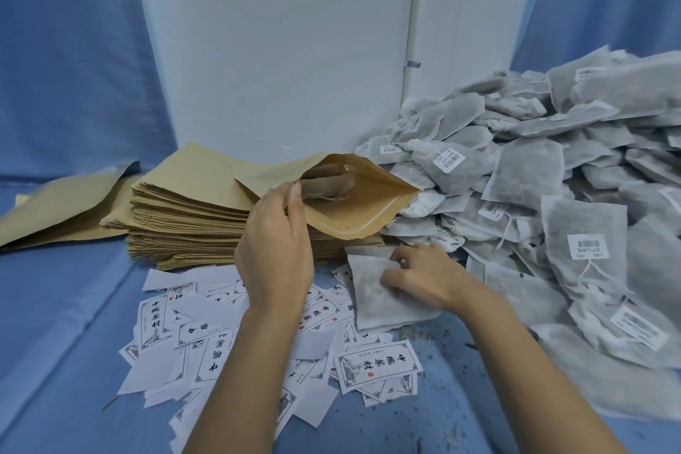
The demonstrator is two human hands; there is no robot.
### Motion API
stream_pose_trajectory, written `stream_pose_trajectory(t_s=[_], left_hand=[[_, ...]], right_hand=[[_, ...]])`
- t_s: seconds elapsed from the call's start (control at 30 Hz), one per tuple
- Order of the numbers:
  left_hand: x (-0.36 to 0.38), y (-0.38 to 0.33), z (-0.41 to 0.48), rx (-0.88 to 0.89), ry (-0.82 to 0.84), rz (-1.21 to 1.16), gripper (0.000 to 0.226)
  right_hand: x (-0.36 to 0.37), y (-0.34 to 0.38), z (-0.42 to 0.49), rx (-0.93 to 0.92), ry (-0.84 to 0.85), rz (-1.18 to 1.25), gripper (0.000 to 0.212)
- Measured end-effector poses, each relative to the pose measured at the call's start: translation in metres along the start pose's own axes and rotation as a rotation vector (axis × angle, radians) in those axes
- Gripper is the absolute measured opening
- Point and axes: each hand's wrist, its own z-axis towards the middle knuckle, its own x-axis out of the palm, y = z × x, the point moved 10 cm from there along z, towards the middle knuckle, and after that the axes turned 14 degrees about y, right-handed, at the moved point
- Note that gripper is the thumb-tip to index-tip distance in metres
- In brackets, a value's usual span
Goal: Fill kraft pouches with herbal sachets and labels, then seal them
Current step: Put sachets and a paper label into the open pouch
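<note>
My left hand [274, 247] pinches the near lip of an open kraft pouch [363, 208], holding its mouth wide toward the right. A sachet lies inside the pouch [326, 184]. My right hand [423, 275] grips a grey herbal sachet [383, 302] lying on the blue cloth just below the pouch mouth. White printed labels [379, 365] are scattered on the cloth in front of me. The pouch rests on a tall stack of flat kraft pouches [188, 217].
A large heap of grey sachets with barcode tags [552, 203] fills the right side. A loose kraft sheet [55, 206] lies at the left. A white wall panel [276, 48] stands behind. Herb crumbs [438, 343] dot the blue cloth.
</note>
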Motion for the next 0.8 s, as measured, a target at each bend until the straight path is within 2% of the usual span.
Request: stream_pose_trajectory(t_s=[0.13, 0.27, 0.4, 0.47, 0.53, 0.63, 0.73, 0.8], left_hand=[[0.001, 0.001, 0.0, -0.008, 0.007, -0.002, 0.041], [0.002, 0.0, -0.001, 0.0, 0.015, 0.001, 0.042], [0.002, -0.001, -0.001, 0.01, 0.02, 0.01, 0.042], [0.003, -0.001, -0.001, 0.016, 0.022, 0.009, 0.043], [0.003, -0.002, 0.0, 0.029, 0.032, 0.008, 0.044], [0.005, -0.004, 0.001, 0.054, 0.05, 0.013, 0.046], [0.008, -0.006, 0.001, 0.071, 0.069, 0.024, 0.051], [0.01, -0.008, 0.001, 0.087, 0.079, 0.037, 0.057]], right_hand=[[-0.002, -0.003, -0.006, -0.003, 0.03, 0.097, 0.038], [-0.004, -0.007, -0.01, 0.02, 0.084, 0.133, 0.033], [-0.012, 0.001, -0.014, -0.043, 0.044, 0.156, 0.029], [-0.019, 0.005, -0.021, -0.145, 0.045, 0.344, 0.035], [-0.028, 0.018, -0.032, -0.328, 0.074, 0.537, 0.041], [-0.036, 0.03, -0.047, -0.54, 0.154, 0.803, 0.038], [-0.039, 0.035, -0.052, -0.613, 0.225, 1.002, 0.039], [-0.044, 0.035, -0.047, -0.574, 0.159, 1.036, 0.034]])
